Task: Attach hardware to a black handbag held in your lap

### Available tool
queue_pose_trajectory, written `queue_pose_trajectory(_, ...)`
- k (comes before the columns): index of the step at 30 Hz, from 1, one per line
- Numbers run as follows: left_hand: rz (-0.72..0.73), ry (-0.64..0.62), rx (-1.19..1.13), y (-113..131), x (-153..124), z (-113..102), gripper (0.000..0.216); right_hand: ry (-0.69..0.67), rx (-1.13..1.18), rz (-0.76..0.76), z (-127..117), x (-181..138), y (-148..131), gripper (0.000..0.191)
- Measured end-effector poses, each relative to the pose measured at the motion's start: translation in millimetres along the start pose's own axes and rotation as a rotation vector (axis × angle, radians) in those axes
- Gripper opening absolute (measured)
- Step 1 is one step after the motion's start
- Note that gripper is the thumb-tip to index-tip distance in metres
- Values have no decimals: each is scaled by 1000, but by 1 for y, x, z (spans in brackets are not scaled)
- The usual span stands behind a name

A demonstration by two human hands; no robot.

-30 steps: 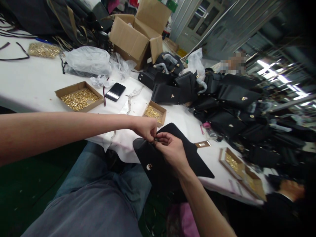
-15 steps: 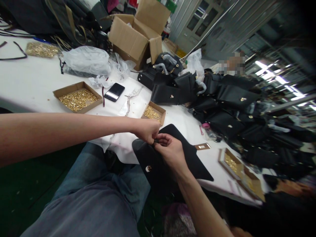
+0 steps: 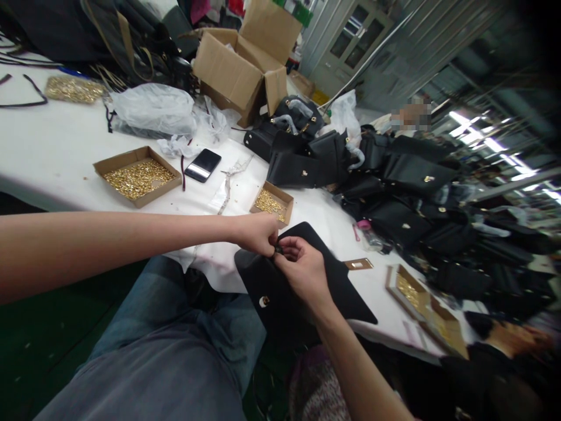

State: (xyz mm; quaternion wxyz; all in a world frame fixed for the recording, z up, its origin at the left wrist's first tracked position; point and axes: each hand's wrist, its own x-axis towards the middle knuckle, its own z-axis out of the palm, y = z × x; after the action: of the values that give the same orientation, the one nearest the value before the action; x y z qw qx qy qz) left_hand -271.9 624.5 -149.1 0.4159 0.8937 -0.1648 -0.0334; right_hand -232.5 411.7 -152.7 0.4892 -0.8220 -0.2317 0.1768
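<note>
White table [image 3: 56, 140], with a black bag [image 3: 342, 286] at its near edge, flap spread to the right, long axis running from far left to near right. Right hand [image 3: 304, 269] and left hand [image 3: 260, 232], thumbs and fingertips closed together on a small dark piece [image 3: 279, 249] at the bag's far left edge; cardboard tray [image 3: 288, 211] just beyond. Brown tab [image 3: 359, 264] pointing right from the flap; metal clasp [image 3: 264, 301], near left.

The left forearm [image 3: 118, 248] has sunk slightly and the left hand [image 3: 260, 233] drawn back.
</note>
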Motion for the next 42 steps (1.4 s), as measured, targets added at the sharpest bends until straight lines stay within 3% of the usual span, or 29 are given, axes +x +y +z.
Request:
queue_pose_trajectory(5,-117,-65,-199,5,-28,-4,40,-28,-56,-118,-6,-5,1,28)
queue_pose_trajectory(10,-101,16,-335,8,-66,9,36,-68,-82,-142,-7,-7,0,25)
queue_pose_trajectory(15,-53,187,-400,-1,-88,44,71,-94,-52,-111,-5,-8,-5,25)
queue_pose_trajectory(21,-54,390,-334,-19,-91,91,65,-89,-35,-88,2,-9,-9,27)
queue_pose_trajectory(25,-58,479,-243,-16,-93,123,69,-93,-87,-118,0,-6,-16,25)
queue_pose_trajectory(31,-69,591,-366,10,-74,164,71,-309,-390,-358,-22,12,-33,37)
queue_pose_trajectory(37,-173,578,-488,33,-68,155,67,-310,-313,-320,-36,10,-19,38)
queue_pose_trajectory(42,-269,556,-356,53,-62,147,73,-253,-274,-305,-45,-8,-6,35)
